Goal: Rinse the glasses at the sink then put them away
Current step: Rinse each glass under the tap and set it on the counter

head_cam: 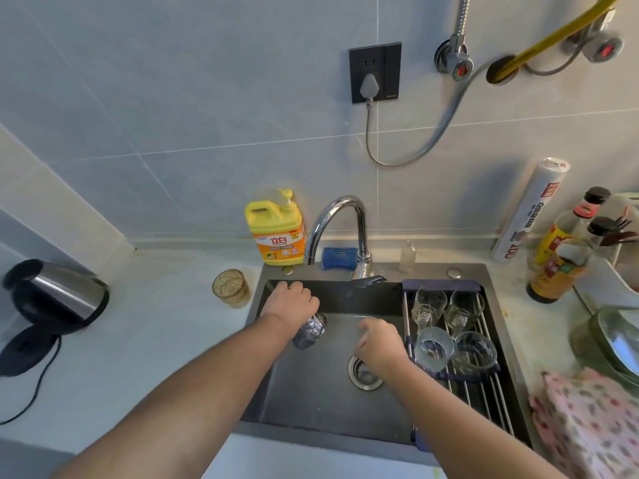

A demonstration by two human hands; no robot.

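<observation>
Glass [309, 331] is in my left hand [292, 300] at the centre of the frame. My fingers curl over its upper end from above and clamp it. Its body sticks out below my knuckles, tilted, over the left part of the sink [311, 409]. The wall is clear and ribbed and glints silver-grey against the dark, matte, square-cornered basin. I cannot tell which end is the mouth.

My right hand [380, 344] hangs a little lower and to the right, over the basin just above the round steel drain [364, 373]. Its fingers are loosely bent and hold nothing, and its outline is blurred. The 2 hands are apart and do not touch.

Right of that hand, a rack [484, 392] of thin metal rods with dark blue ends spans the right side of the sink. On it stand 4 clear glasses [434, 347], 2 behind and 2 in front. The front pair is low and round with patterned walls.

1 amber glass [231, 288] with a crinkled pattern stands upright on the pale counter, just left of the sink's upper left corner. That makes 6 glasses in all.

Behind the basin rises 1 curved chrome tap [340, 229]. A yellow plastic pump bottle [275, 233] stands to its left, and a blue sponge [340, 258] lies beside its base. At the left edge of the frame, 1 steel kettle [55, 295] with black trim sits tilted on the counter.
</observation>
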